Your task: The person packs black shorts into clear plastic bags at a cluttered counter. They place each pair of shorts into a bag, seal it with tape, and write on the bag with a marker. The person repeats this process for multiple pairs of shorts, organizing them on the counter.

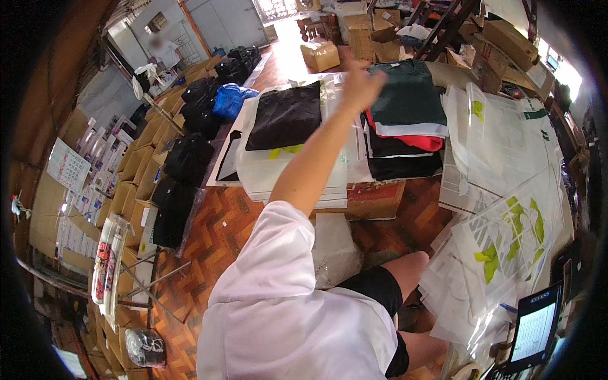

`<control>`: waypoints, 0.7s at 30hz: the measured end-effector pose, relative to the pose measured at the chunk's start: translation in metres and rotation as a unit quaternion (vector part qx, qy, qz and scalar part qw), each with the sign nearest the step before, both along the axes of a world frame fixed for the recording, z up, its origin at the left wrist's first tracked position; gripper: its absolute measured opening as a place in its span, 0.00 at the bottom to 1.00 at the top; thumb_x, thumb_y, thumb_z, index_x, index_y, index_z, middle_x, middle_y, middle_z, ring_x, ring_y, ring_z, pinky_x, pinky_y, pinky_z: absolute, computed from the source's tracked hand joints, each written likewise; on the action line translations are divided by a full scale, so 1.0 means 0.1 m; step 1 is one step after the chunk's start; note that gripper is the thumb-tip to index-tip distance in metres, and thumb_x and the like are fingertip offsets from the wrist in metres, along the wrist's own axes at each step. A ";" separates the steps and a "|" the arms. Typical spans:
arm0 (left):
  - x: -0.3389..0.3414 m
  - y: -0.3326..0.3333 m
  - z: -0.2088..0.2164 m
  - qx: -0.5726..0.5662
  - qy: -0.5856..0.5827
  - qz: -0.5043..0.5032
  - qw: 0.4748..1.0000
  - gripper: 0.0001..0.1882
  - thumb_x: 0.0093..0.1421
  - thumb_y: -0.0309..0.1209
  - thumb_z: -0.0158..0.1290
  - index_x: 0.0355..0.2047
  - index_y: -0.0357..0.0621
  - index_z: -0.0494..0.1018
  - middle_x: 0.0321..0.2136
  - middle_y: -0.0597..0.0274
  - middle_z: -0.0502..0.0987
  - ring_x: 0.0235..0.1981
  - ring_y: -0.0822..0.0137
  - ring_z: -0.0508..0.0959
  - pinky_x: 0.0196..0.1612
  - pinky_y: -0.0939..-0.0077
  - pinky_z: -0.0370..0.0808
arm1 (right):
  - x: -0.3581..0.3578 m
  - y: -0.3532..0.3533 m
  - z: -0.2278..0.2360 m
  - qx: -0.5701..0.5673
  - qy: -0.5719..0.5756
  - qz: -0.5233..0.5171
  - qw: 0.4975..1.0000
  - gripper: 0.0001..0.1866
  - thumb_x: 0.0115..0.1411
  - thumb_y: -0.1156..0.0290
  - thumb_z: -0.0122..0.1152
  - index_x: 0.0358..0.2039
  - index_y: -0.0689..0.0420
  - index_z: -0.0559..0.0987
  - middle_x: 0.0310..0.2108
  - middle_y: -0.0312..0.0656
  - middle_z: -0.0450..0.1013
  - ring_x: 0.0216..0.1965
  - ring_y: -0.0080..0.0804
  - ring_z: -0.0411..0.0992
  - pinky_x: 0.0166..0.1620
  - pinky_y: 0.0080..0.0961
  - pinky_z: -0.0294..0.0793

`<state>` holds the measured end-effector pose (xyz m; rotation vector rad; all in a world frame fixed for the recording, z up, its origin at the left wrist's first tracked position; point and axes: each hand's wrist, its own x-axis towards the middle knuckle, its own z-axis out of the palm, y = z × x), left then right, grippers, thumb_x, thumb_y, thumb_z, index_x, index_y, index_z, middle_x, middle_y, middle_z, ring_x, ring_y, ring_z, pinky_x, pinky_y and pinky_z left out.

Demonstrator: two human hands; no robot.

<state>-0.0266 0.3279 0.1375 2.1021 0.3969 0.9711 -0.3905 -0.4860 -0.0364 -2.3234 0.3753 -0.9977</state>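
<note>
White sleeve (263, 256) and bare forearm (310, 168) stretch over the surface (358, 170), partly hiding its plastic sheets (263, 174). Blurred, the left hand (364, 87) meets the dark green shirt (408, 95) topping a stack toward the right edge; whether it grips cannot be told. Past the left edge sits a blue bag (233, 101).

Dark green shirt (408, 95) is lying folded and flat, topping the red, white and black garment stack (408, 166).
</note>
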 end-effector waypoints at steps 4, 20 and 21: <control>-0.65 1.04 0.57 -0.257 -0.205 0.100 0.939 0.20 0.53 0.35 0.57 0.45 0.38 0.72 0.37 0.52 0.75 0.37 0.60 0.76 0.39 0.68 0.72 | 0.00 0.05 0.03 -0.005 0.007 -0.008 1.000 0.10 0.64 0.71 0.50 0.36 0.64 0.75 0.33 0.44 0.71 0.34 0.32 0.68 0.36 0.27 0.69; -2.25 2.12 0.63 -0.225 -0.170 0.255 0.925 0.36 0.54 0.27 0.47 0.65 0.41 0.52 0.32 0.57 0.79 0.22 0.71 0.71 0.23 0.77 0.67 | -0.02 0.17 0.08 -0.027 0.023 -0.017 0.999 0.10 0.66 0.69 0.50 0.39 0.63 0.75 0.35 0.40 0.71 0.37 0.28 0.67 0.41 0.24 0.68; -2.10 1.89 0.66 -0.185 -0.137 0.203 0.952 0.33 0.53 0.27 0.49 0.62 0.40 0.60 0.31 0.57 0.79 0.23 0.72 0.72 0.24 0.77 0.69 | -0.02 0.14 0.09 -0.031 0.027 -0.016 0.999 0.10 0.66 0.69 0.50 0.39 0.63 0.75 0.35 0.40 0.71 0.37 0.28 0.67 0.42 0.24 0.68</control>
